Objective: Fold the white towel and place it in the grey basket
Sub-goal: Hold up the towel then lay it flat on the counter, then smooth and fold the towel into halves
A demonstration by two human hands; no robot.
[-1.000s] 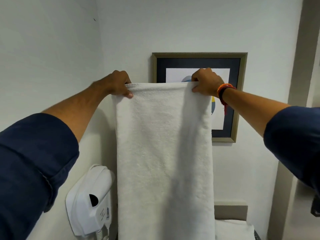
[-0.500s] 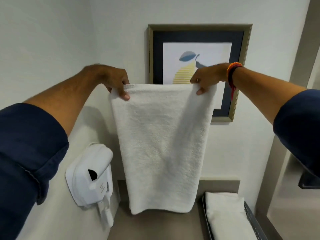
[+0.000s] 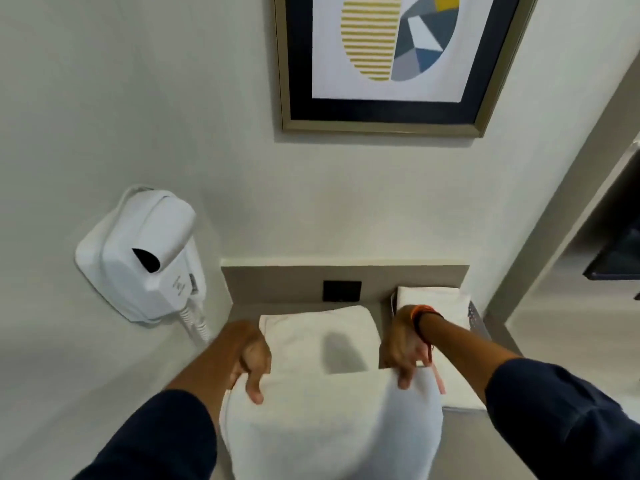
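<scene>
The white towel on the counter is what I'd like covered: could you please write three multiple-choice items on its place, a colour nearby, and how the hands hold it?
1. Where does the white towel lie?
A. on the counter
B. on the floor
C. in the basket

2. What colour is the hair dryer?
A. black
B. white
C. red

3. How is the towel held?
A. left hand only
B. neither hand
C. both, with the right hand

Answers: 1 A, it rests beside the grey basket. 2 B, its housing is white. 3 C, each hand pinches an edge.
</scene>
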